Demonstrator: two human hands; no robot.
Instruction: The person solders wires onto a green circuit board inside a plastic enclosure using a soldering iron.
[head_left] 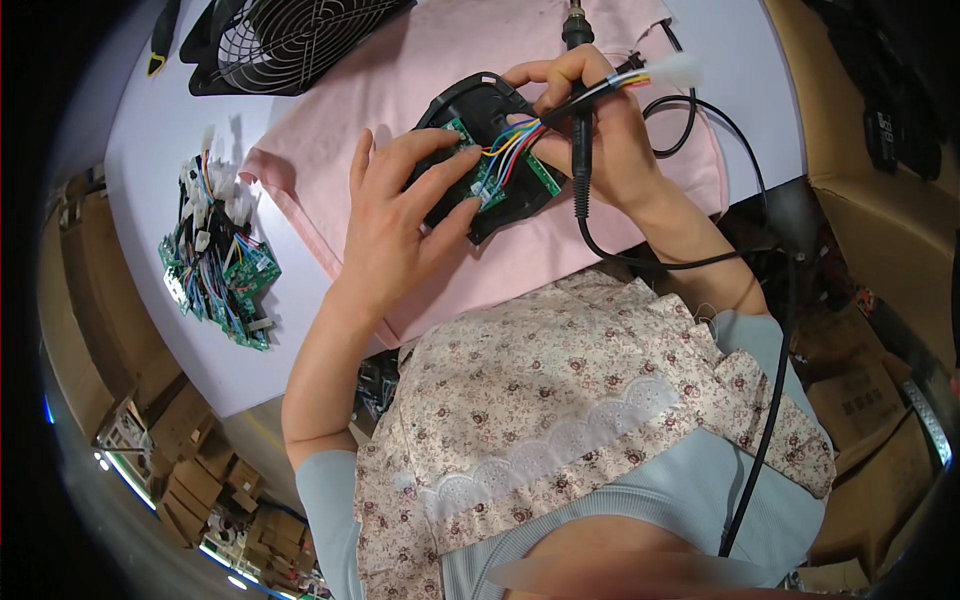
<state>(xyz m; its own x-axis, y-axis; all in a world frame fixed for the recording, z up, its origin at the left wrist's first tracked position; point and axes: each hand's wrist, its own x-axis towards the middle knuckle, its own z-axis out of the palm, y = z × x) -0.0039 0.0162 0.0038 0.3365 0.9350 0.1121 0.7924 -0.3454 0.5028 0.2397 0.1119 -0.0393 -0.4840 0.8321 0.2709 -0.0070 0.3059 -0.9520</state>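
A black plastic housing [481, 225] lies on a pink cloth [440, 290], with a green circuit board [489, 196] inside it. My left hand [415, 195] rests its spread fingertips on the board; one finger is raised. My right hand [612, 135] holds a soldering iron [582, 150] with a black handle, its metal end pointing away from me. Coloured wires [512, 150] run from the board into a black sleeve [585, 100] that passes between my right fingers. A white connector [678, 70] ends this bundle. More green board [544, 178] shows at the housing's right side.
A tangled pile of wired circuit boards [225, 255] sits on the white table [285, 210] at left. A black fan with a wire guard [290, 45] stands at the far left. The iron's black cable [680, 266] loops over my right forearm. Cardboard boxes [870, 250] flank the table.
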